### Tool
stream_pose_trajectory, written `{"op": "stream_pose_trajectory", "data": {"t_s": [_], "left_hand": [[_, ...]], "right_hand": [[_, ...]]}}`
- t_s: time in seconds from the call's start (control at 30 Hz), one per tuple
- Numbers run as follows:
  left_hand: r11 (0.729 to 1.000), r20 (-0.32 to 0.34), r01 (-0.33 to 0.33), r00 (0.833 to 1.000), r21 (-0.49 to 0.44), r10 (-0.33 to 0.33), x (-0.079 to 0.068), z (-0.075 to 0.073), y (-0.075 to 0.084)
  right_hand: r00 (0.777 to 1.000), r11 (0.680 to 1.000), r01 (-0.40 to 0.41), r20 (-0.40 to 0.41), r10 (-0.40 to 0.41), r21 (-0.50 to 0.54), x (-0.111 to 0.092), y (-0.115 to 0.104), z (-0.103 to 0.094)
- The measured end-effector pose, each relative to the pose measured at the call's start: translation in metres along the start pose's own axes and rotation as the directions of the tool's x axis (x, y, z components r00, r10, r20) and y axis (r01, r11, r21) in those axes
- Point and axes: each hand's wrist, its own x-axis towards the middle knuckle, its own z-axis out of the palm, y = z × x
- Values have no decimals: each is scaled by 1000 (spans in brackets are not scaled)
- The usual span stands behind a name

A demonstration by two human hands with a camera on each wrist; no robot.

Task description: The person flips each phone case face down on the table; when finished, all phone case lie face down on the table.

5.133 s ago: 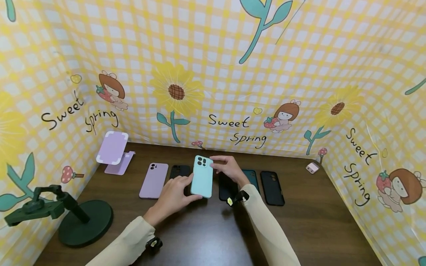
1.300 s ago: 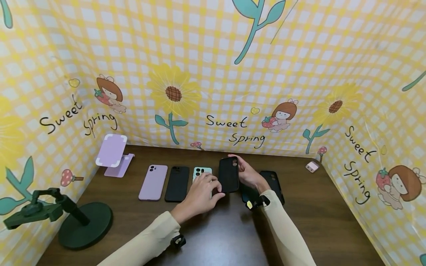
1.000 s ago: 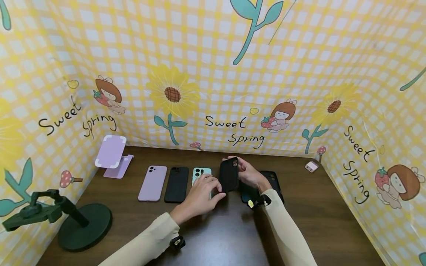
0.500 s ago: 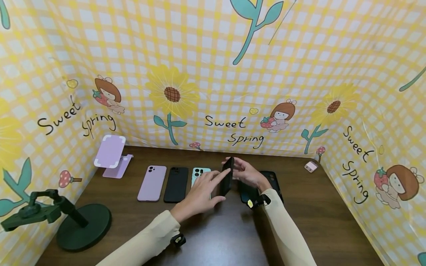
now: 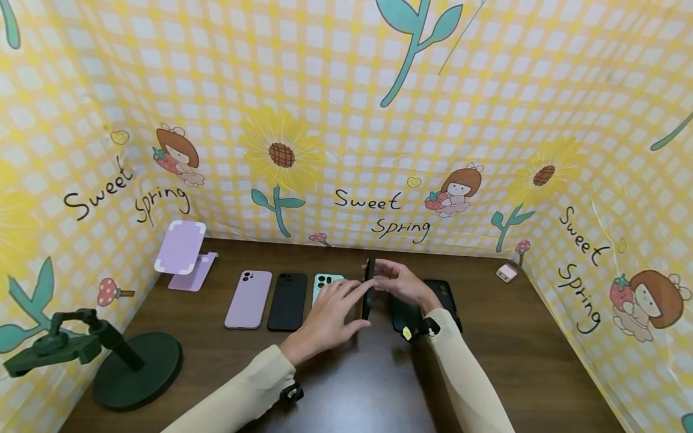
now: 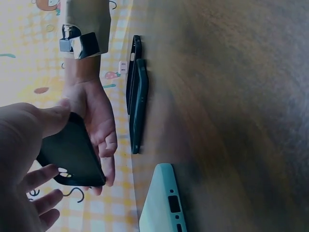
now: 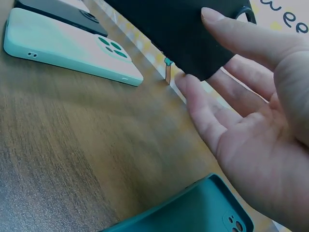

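Observation:
A black phone case (image 5: 369, 294) is held up off the table, almost edge-on in the head view. My left hand (image 5: 331, 313) grips it from the left, its thumb near the lower end and its fingers towards the upper part. From the other side my right hand (image 5: 403, 285) holds it; in the right wrist view the thumb lies on the face of the black case (image 7: 169, 34), with fingers behind it. Left of it, a mint phone case (image 5: 326, 281) lies camera side up, partly behind my left hand. On the right, a teal phone case (image 5: 403, 313) lies with its hollow inside facing up.
A lilac phone case (image 5: 248, 299) and a black one (image 5: 287, 302) lie at the left of the row. Another black case (image 5: 446, 296) lies beyond the teal one. A lilac stand (image 5: 181, 248), a dark green stand (image 5: 138, 370) and a charger block (image 5: 507, 273) stand around.
The mint case, earlier in both hands, now lies on the table. The black case was lifted and has turned from face-on to edge-on; my left fingers have moved up onto it.

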Motion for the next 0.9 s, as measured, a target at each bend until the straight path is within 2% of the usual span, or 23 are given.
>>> {"op": "stream_pose_trajectory", "data": {"t_s": [0.23,0.37,0.53,0.63,0.77,0.9], "left_hand": [[1000,-130,6,991,2,-6,0,3,-1],[999,-174,22,985,36,-15,-2,5,-3],[994,-153,68,987,82,-55,-3,4,-6],[991,-130,116,986,64,-107,-2,3,-6],[980,-107,195,976,41,-189,-2,2,-3],[964,-51,263,964,49,-261,-3,7,1]], "right_hand": [[986,993,-71,-157,55,-97,1,-4,2],[979,983,-98,-195,68,-154,1,-7,3],[971,955,-107,-235,40,-278,3,-13,5],[967,942,-105,-253,22,-320,6,-17,5],[964,920,-108,-264,5,-376,8,-20,5],[962,881,-143,-272,17,-451,3,-19,5]]}}
